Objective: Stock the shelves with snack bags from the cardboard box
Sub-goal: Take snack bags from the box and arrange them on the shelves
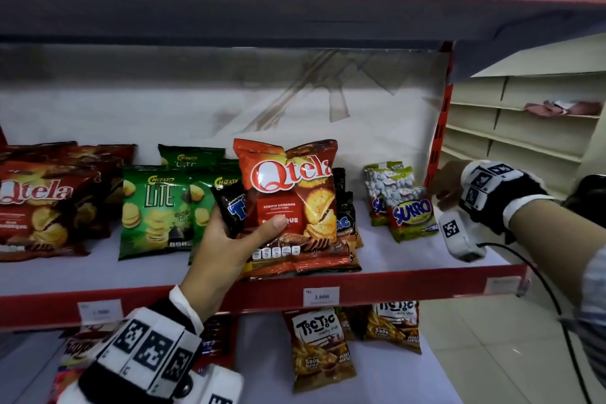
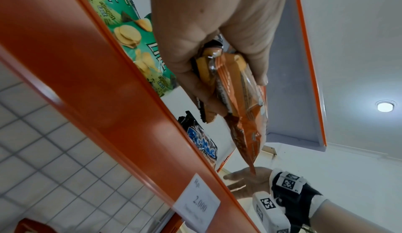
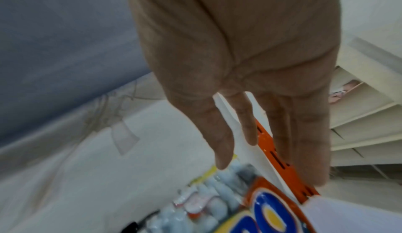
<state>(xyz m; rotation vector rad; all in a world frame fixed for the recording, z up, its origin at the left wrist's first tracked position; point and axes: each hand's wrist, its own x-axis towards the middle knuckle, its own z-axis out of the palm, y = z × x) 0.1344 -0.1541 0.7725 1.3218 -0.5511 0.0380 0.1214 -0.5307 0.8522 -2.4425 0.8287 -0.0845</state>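
Note:
My left hand [image 1: 244, 226] grips a small stack of snack bags above the middle of the shelf [image 1: 410, 279]. A red Qtela bag [image 1: 288, 180] faces me, and a black bag with blue lettering [image 1: 229, 203] sits behind it. In the left wrist view, the fingers [image 2: 195, 85] and thumb curl round the bags' [image 2: 243, 116] lower edges. My right hand [image 1: 447, 187] hovers at the shelf's right end, just right of the Sukro bags [image 1: 410, 216], fingers straight and holding nothing. The right wrist view shows the spread fingers [image 3: 222, 142] above a Sukro bag [image 3: 267, 211]. No cardboard box is in view.
Dark red Qtela bags [image 1: 42, 203] stand at the shelf's left, with green Chitato Lite bags [image 1: 154, 210] beside them. More black bags [image 1: 344, 207] stand behind the held stack. Tic Tic bags [image 1: 321, 348] fill the lower shelf. A red upright [image 1: 439, 128] ends the shelf, with cream shelving [image 1: 524, 128] beyond.

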